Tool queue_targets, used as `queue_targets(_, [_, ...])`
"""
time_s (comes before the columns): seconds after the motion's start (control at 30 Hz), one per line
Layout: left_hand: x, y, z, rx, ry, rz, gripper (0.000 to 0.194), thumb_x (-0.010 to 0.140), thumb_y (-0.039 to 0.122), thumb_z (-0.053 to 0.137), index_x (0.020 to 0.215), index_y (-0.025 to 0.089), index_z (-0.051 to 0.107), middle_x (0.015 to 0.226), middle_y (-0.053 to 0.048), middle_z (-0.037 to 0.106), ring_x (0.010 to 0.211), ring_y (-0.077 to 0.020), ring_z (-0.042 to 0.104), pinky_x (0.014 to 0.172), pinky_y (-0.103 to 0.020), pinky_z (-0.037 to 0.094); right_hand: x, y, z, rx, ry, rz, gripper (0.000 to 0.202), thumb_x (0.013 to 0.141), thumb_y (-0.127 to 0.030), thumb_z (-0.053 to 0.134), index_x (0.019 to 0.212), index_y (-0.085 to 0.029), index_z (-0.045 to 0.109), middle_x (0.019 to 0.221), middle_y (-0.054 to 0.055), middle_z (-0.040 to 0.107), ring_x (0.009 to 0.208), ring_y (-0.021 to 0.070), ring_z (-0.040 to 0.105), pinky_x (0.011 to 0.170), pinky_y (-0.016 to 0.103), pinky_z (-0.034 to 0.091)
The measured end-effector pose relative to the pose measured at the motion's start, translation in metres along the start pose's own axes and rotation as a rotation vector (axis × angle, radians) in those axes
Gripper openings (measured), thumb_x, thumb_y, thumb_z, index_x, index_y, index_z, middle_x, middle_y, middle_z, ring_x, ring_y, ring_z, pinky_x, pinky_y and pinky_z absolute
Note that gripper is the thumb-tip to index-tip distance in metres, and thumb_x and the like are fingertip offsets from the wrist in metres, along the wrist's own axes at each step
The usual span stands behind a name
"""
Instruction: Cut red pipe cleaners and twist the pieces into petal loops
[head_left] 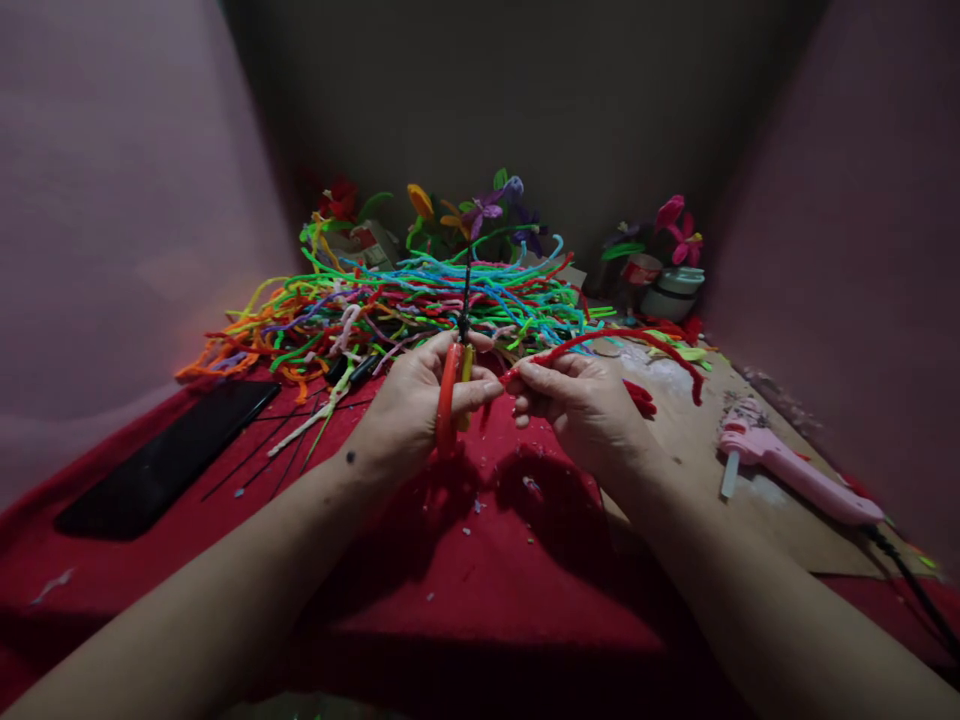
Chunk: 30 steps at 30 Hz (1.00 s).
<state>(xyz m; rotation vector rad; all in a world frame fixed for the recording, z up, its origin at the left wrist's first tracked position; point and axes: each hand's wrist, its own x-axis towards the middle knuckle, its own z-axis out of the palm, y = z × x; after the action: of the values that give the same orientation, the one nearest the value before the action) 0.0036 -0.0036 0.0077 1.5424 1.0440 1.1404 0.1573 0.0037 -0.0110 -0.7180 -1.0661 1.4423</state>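
Note:
My left hand [409, 395] is closed around a pair of scissors with red-orange and yellow handles [447, 400]; their dark blades point up and away from me. Between the thumb and fingers of my right hand [589, 395] is a fuzzy red pipe cleaner [615, 336], its long free part arching to the right and drooping at the end. The near end of that pipe cleaner comes close to my left thumb tip; I cannot tell whether they touch. Another folded bit of red pipe cleaner [640, 398] shows just behind my right hand.
A big heap of colourful pipe cleaners [420, 290] lies at the back, with pipe-cleaner flowers [480, 212] behind it. A black phone [169, 455] lies left. On cardboard [675, 475] at right rests a pink glue gun [795, 470] with a cord. Scraps dot the red cloth [480, 580].

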Motion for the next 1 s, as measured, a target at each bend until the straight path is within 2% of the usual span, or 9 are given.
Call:
queue_targets(0.13, [-0.0004,-0.0009,0.0015,-0.067,-0.008,-0.045,0.033,0.065,0.02,0.065,0.096,0.016,0.055,0.066,0.003,0.056,0.05,-0.007,0.05,0.047,-0.019,0.038,-0.001,0.002,0.0007,0.012,0.022,0.024,0.01,0.061,-0.019,0.07,0.061,-0.013,0.062,0.057,0.0,0.06,0.049,0.0094,0.053,0.047,0.023,0.046])
queue_targets(0.27, [0.0016,-0.0056,0.0009,-0.099,0.001,-0.007,0.034,0.065,0.02,0.065,0.098,0.017,0.055,0.071,0.002,0.059,0.054,-0.0076,0.052,0.05,-0.019,0.04,-0.0003,0.0037,-0.0003,0.061,0.022,0.065,0.011,0.06,-0.018,0.07,0.063,-0.012,0.061,0.061,0.002,0.062,0.051,0.0099,0.054,0.047,0.023,0.045])
queue_targets(0.37, [0.0031,-0.0075,-0.001,-0.139,0.012,0.01,0.036,0.066,0.02,0.065,0.1,0.017,0.054,0.074,0.001,0.06,0.058,-0.0089,0.055,0.053,-0.02,0.042,-0.0002,0.0035,-0.0007,0.106,-0.009,0.079,0.009,0.062,-0.017,0.068,0.065,-0.012,0.062,0.064,0.004,0.063,0.054,0.0104,0.055,0.048,0.023,0.045])
queue_targets(0.6, [0.0021,-0.0047,-0.0004,-0.184,-0.017,-0.064,0.036,0.066,0.015,0.062,0.101,0.015,0.053,0.072,0.0,0.061,0.059,-0.0107,0.057,0.054,-0.023,0.043,0.0005,0.0046,-0.0006,0.109,-0.054,0.052,0.007,0.066,-0.018,0.065,0.069,-0.012,0.064,0.066,0.004,0.065,0.056,0.0109,0.057,0.051,0.024,0.047])
queue_targets(0.9, [0.0015,-0.0056,0.0008,-0.214,-0.059,-0.051,0.034,0.065,0.014,0.063,0.098,0.016,0.053,0.07,0.001,0.06,0.058,-0.0104,0.055,0.054,-0.021,0.041,0.0016,0.0062,-0.0011,0.106,-0.06,0.051,0.008,0.066,-0.018,0.067,0.068,-0.01,0.063,0.065,0.004,0.064,0.054,0.0111,0.057,0.049,0.024,0.047])
queue_targets(1.0, [0.0025,-0.0067,-0.0003,-0.139,-0.06,-0.029,0.033,0.067,0.017,0.062,0.099,0.016,0.053,0.073,0.001,0.06,0.06,-0.0105,0.056,0.056,-0.022,0.042,0.0007,0.0066,-0.0004,0.091,-0.056,0.055,0.009,0.068,-0.018,0.066,0.067,-0.01,0.063,0.064,0.004,0.064,0.053,0.0107,0.057,0.05,0.024,0.047])
